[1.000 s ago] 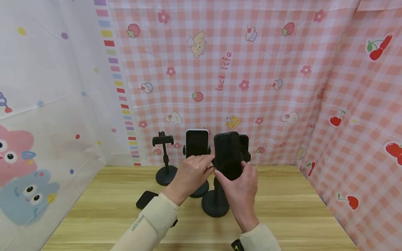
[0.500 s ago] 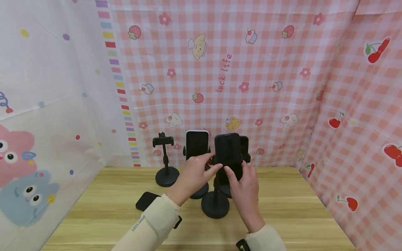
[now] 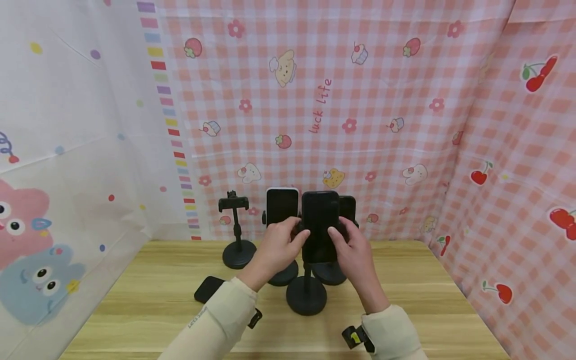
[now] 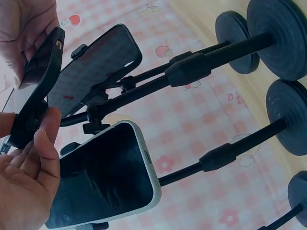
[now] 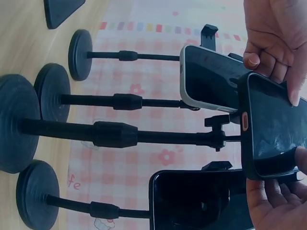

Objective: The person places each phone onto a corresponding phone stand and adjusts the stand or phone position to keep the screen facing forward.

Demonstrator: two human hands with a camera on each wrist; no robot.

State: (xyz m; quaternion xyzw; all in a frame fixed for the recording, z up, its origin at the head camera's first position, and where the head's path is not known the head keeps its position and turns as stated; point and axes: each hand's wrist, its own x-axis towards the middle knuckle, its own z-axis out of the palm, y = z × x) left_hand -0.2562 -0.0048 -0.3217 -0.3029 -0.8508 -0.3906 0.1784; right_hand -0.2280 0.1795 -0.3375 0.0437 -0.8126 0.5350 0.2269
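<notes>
In the head view a black-cased phone stands nearly upright at the front phone stand. My left hand pinches its left edge, near the stand's clamp, with the thumb at the front and fingers behind. At the opposite edge my right hand holds it, thumb on the front face and fingers behind. The right wrist view shows the cased phone in front of the stand's ball joint. How far the clamp jaws close around it is mostly hidden by the phone and hands.
Behind stand a white-edged phone on a stand and a dark phone on another. An unloaded phone stand is at the back left. Another black phone lies on the wooden table. Printed cloth hangs behind.
The held phone has shifted slightly left and straightened over its stand. My right hand has moved up its right edge, and the thumbs have moved apart.
</notes>
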